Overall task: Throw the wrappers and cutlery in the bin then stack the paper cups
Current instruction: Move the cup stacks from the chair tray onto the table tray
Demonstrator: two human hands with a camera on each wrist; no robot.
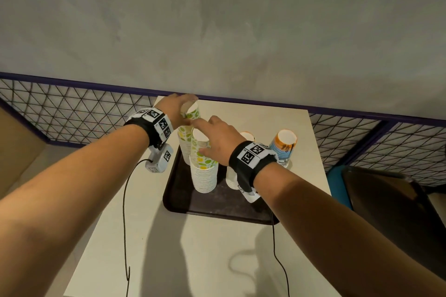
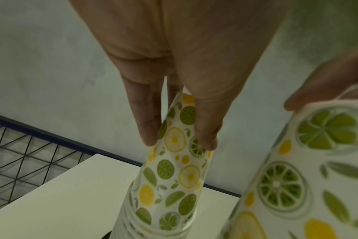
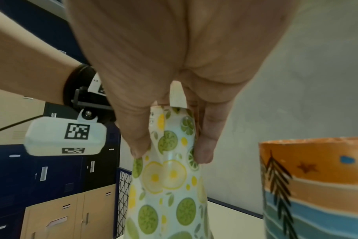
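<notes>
Two stacks of upside-down citrus-print paper cups stand on a dark tray [image 1: 217, 210]. My left hand [image 1: 187, 108] grips the top cup of the far stack [image 1: 185, 144] from above; thumb and fingers pinch its sides in the left wrist view, left hand [image 2: 180, 142], cup [image 2: 174, 169]. My right hand [image 1: 201, 137] holds the top cup of the near stack [image 1: 205, 176]. In the right wrist view, my right hand [image 3: 170, 153] squeezes that cup [image 3: 168, 186], whose wall is dented. A beach-print cup stack [image 1: 283, 144] stands to the right, partly hidden by my right wrist.
The tray lies on a pale table [image 1: 169, 260] against a grey wall. A wire mesh fence [image 1: 72, 113] runs behind it. A dark seat-like object [image 1: 391, 200] stands at the right. Blue and beige lockers [image 3: 51, 177] are off to the left. Thin cables hang from both wrists.
</notes>
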